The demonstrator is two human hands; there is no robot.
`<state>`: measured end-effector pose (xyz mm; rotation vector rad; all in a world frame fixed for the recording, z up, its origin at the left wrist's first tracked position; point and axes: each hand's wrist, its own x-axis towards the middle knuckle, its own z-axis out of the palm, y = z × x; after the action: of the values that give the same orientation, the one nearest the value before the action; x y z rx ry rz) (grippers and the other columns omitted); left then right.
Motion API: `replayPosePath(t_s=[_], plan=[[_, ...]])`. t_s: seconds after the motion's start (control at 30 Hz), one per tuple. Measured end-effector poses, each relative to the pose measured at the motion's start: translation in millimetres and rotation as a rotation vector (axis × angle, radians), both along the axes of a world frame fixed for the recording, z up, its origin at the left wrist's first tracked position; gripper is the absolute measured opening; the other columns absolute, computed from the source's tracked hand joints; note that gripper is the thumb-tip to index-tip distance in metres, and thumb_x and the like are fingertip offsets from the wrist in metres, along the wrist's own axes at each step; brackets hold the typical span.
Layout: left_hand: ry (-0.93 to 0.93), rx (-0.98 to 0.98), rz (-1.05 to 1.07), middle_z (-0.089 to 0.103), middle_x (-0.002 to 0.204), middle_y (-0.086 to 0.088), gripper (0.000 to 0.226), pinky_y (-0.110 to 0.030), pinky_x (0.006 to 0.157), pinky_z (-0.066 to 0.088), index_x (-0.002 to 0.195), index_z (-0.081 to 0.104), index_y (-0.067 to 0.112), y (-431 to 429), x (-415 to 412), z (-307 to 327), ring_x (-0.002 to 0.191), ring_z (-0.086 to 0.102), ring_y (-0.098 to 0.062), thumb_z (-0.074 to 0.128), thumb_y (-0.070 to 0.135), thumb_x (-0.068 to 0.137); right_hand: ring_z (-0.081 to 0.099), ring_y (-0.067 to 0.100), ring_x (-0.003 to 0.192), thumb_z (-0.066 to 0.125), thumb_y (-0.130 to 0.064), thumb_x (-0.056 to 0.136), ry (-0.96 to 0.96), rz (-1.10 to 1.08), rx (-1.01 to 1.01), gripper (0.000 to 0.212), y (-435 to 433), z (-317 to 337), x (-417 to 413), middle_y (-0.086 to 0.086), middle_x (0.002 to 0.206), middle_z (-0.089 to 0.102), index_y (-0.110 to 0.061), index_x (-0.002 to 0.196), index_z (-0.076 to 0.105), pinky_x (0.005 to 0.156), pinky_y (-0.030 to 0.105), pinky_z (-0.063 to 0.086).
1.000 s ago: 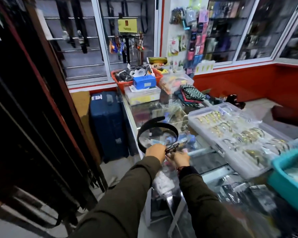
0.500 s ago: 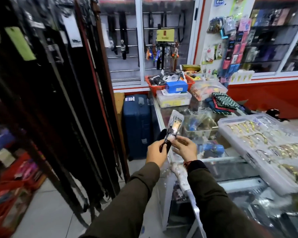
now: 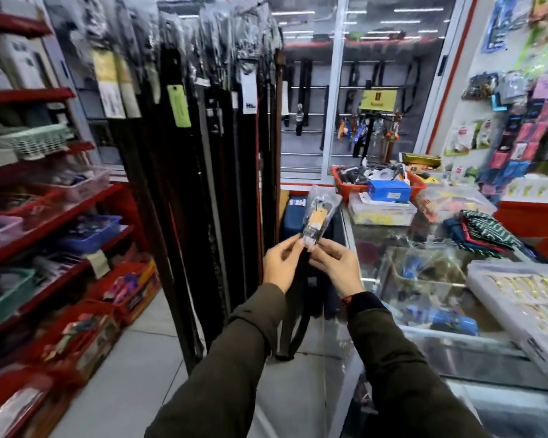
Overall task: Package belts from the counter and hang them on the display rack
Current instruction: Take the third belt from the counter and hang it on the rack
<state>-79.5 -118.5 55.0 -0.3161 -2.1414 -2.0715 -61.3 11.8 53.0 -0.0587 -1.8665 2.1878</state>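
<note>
A black belt in a clear plastic sleeve (image 3: 316,218) is held upright in front of me, buckle end and a yellow tag on top. Its strap (image 3: 293,336) hangs down in a loop below my hands. My left hand (image 3: 282,267) pinches the sleeve from the left, and my right hand (image 3: 336,263) pinches it from the right. The display rack (image 3: 215,147), full of hanging packaged belts, stands just left of and behind my hands. The glass counter (image 3: 377,238) is to the right.
Red shelves (image 3: 45,229) with baskets line the left wall. A blue suitcase (image 3: 293,213) stands on the floor behind the belt. On the counter sit a clear box of bracelets (image 3: 519,292), an orange basket (image 3: 377,177) and folded cloth (image 3: 484,232). White tile floor lies below.
The view swung left from the counter toward the rack. The belt, a coiled loop over the counter a second ago, now hangs straight in its sleeve, lifted upright between both hands.
</note>
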Motion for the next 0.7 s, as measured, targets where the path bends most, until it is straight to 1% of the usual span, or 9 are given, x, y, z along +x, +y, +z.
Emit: replayPosePath(t_s=[0.1,0.2,0.3,0.37,0.43,0.5,0.57,0.63,0.7], plan=[[0.044,0.068,0.086,0.075,0.111,-0.009,0.027,-0.037,0.102,0.054,0.115,0.073,0.005,-10.6,-10.8,30.8,0.103,0.068,-0.015,0.069,0.016,0.091,0.069,0.020,0.101,0.065,-0.006,0.092,0.087,0.041,0.030,0.029,-9.6,32.1,-6.8,0.015,0.113,0.072,-0.002,0.120,0.069,0.084,0.029,0.059],[0.081,0.097,0.116,0.077,0.109,-0.010,0.026,-0.045,0.100,0.055,0.112,0.075,0.007,-21.3,-21.1,59.0,0.105,0.071,-0.020,0.073,0.019,0.089,0.071,0.012,0.092,0.066,-0.006,0.091,0.162,0.057,0.058,0.020,-18.9,65.6,-15.1,0.004,0.101,0.076,-0.017,0.106,0.074,0.080,0.023,0.059],[0.099,0.177,0.116,0.076,0.110,-0.017,0.029,-0.050,0.100,0.055,0.115,0.072,0.002,-28.3,-30.5,88.3,0.108,0.071,-0.027,0.073,0.016,0.089,0.070,0.016,0.097,0.069,-0.006,0.089,0.238,0.002,0.087,0.026,-24.5,97.9,-26.5,0.015,0.110,0.074,-0.005,0.115,0.070,0.088,0.024,0.057],[0.152,0.210,0.141,0.076,0.107,-0.016,0.030,-0.049,0.099,0.056,0.113,0.073,0.003,-32.1,-34.2,112.4,0.106,0.072,-0.026,0.075,0.017,0.087,0.070,0.017,0.096,0.069,-0.007,0.089,0.293,-0.003,0.084,0.031,-28.9,121.6,-33.3,0.018,0.112,0.073,0.000,0.119,0.068,0.086,0.022,0.057],[0.217,0.217,0.156,0.078,0.099,-0.009,0.028,-0.043,0.094,0.059,0.109,0.076,0.007,-36.7,-38.6,139.7,0.100,0.074,-0.020,0.077,0.020,0.085,0.070,0.016,0.094,0.069,-0.008,0.089,0.336,0.008,0.066,0.029,-34.7,148.0,-38.5,0.014,0.109,0.073,-0.003,0.118,0.069,0.079,0.017,0.057],[0.284,0.212,0.150,0.079,0.090,0.003,0.025,-0.032,0.087,0.060,0.106,0.077,0.010,-42.9,-42.7,167.0,0.090,0.075,-0.008,0.079,0.019,0.083,0.071,0.015,0.095,0.069,-0.010,0.090,0.376,0.040,0.063,0.022,-40.4,174.7,-41.3,0.008,0.105,0.074,-0.013,0.112,0.070,0.078,0.020,0.058],[0.347,0.186,0.147,0.078,0.085,0.008,0.024,-0.023,0.082,0.058,0.106,0.077,0.007,-50.1,-46.4,192.5,0.082,0.074,0.000,0.078,0.015,0.083,0.071,0.019,0.100,0.067,-0.011,0.091,0.406,0.086,0.067,0.023,-45.4,197.0,-44.8,0.010,0.108,0.075,-0.011,0.114,0.070,0.084,0.030,0.060],[0.401,0.161,0.167,0.078,0.090,0.000,0.025,-0.026,0.083,0.058,0.106,0.077,0.004,-57.8,-48.0,214.6,0.080,0.073,-0.002,0.079,0.013,0.083,0.069,0.025,0.105,0.066,-0.009,0.092,0.413,0.124,0.043,0.033,-51.1,216.0,-47.4,0.016,0.115,0.071,0.001,0.123,0.066,0.091,0.040,0.058],[0.450,0.145,0.191,0.078,0.095,-0.009,0.027,-0.032,0.087,0.060,0.106,0.076,0.002,-63.2,-47.7,234.5,0.084,0.074,-0.010,0.080,0.013,0.082,0.069,0.021,0.097,0.064,-0.007,0.092,0.420,0.145,-0.003,0.031,-56.7,233.6,-49.4,0.016,0.111,0.070,0.004,0.122,0.063,0.084,0.036,0.059]])
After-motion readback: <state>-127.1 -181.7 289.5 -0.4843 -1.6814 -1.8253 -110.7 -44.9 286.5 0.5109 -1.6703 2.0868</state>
